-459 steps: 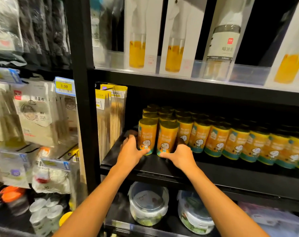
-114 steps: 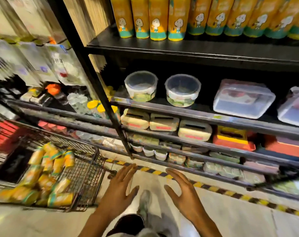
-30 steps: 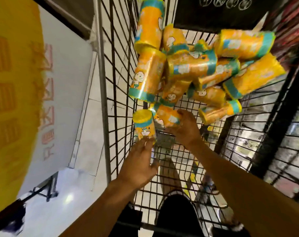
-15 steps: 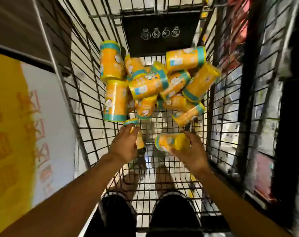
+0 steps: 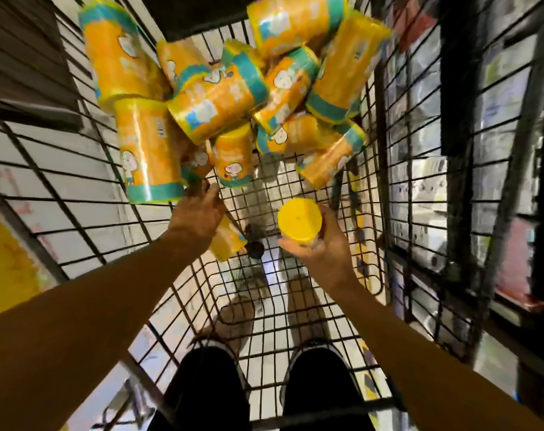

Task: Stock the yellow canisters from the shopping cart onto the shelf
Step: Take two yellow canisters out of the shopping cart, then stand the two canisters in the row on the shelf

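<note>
Looking straight down into the wire shopping cart (image 5: 87, 219), both arms reach in from six o'clock. The right hand (image 5: 322, 248) curls its fingers round an upright yellow canister (image 5: 300, 221), lid facing the camera, just right of centre. The left hand (image 5: 197, 217) grips a second canister (image 5: 225, 241) that pokes out below the palm toward four o'clock, most of it hidden. A heap of yellow canisters (image 5: 221, 98) with teal bands lies jumbled from ten to one o'clock against the far end of the cart — the left fingertips nearly touch the nearest one. Dark shoes (image 5: 208, 384) show through the mesh at six o'clock
</note>
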A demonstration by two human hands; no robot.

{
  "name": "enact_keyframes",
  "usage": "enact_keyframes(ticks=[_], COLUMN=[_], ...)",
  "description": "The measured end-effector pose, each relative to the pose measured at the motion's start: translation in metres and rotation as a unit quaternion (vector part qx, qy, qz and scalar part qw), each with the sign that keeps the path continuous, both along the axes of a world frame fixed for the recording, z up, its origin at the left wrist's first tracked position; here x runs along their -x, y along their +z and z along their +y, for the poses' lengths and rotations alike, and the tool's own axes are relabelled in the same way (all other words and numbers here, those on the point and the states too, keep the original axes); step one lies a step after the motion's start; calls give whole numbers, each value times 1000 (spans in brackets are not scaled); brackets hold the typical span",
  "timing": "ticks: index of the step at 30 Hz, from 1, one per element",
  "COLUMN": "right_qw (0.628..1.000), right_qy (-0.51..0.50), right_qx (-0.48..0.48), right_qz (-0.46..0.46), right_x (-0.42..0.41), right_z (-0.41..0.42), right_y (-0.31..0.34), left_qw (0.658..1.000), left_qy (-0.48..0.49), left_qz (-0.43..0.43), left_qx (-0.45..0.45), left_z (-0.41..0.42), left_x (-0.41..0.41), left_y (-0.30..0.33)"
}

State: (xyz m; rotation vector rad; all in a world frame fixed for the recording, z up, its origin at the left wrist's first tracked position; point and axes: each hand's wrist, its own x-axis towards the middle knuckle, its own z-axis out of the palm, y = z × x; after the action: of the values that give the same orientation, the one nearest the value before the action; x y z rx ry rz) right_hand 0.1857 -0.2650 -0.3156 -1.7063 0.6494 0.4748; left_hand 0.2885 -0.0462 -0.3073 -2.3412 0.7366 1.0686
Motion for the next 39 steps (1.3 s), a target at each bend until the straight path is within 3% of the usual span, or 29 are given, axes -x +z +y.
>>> enact_keyframes(ticks=[5,8,12,15,17,21,24,33,39], right_qw=[998,991,981,976,969,949,923,911,900], right_qy=[-46,-90,-148,-175,-186,-232,-272,-277,-313], right_qx=[-31,-77,-113,-126,-157,-211,-271,-302,-297], right_qz=[26,58,55,45,39,24,19,-52,-57], right_x=[-10,-13,-13,-13,-12,-10,5,104,165], right_z=[-1,-10,-22,-28,-29,-21,-4,72,124], right_y=[-1,17,72,122,155,230,284,359,373], left_qw=[999,977,859,725,655,567,565,441,463], left_qy=[13,177,467,628,671,675,633,655,614], left_qz=[39,79,122,143,162,190,202,274,315], left_qx=[30,84,169,243,307,432,489,550,556], left_z=[8,4,-3,-6,-13,-21,-5,61,104], left_x=[6,18,38,52,58,62,74,118,152], left_y=[6,33,78,114,145,222,272,354,365])
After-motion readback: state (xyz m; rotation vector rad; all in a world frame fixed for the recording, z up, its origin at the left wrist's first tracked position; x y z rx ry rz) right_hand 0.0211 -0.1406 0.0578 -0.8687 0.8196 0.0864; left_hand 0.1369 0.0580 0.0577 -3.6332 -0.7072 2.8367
